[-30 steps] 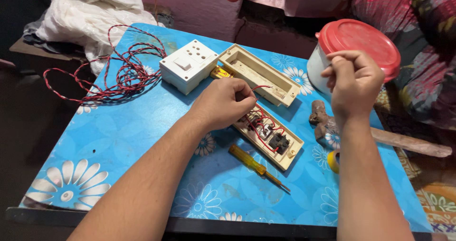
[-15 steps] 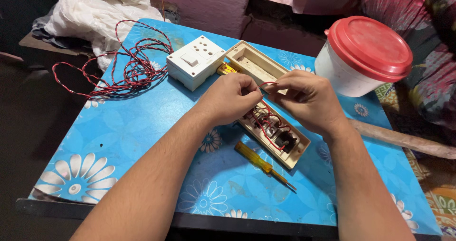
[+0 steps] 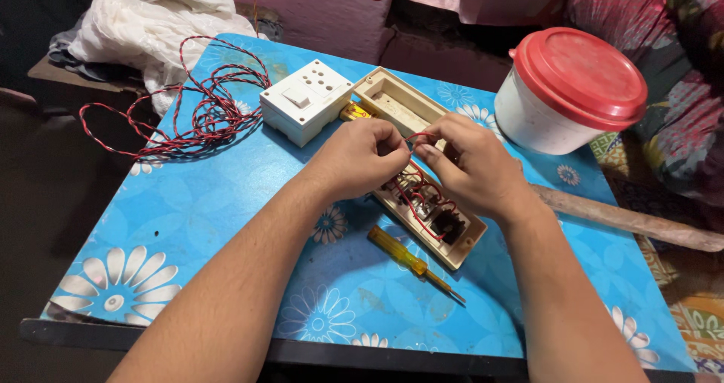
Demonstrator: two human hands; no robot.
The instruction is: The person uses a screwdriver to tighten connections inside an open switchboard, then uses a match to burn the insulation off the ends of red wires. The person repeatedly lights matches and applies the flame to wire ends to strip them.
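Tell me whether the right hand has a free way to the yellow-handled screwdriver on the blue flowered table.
Probably yes. The yellow-handled screwdriver lies bare on the blue flowered table, just beneath the right hand; nothing covers it. That hand's fingers are busy pinching red wire, though.

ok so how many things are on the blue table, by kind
open switch box: 1
white switch-and-socket unit: 1
yellow-handled screwdriver: 1
red-and-black twisted wire bundle: 1
white tub with red lid: 1
total: 5

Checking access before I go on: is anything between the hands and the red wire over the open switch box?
Nothing visible. The left hand and right hand both pinch the red wire directly above the open switch box; the yellow screwdriver lies apart, nearer the table edge.
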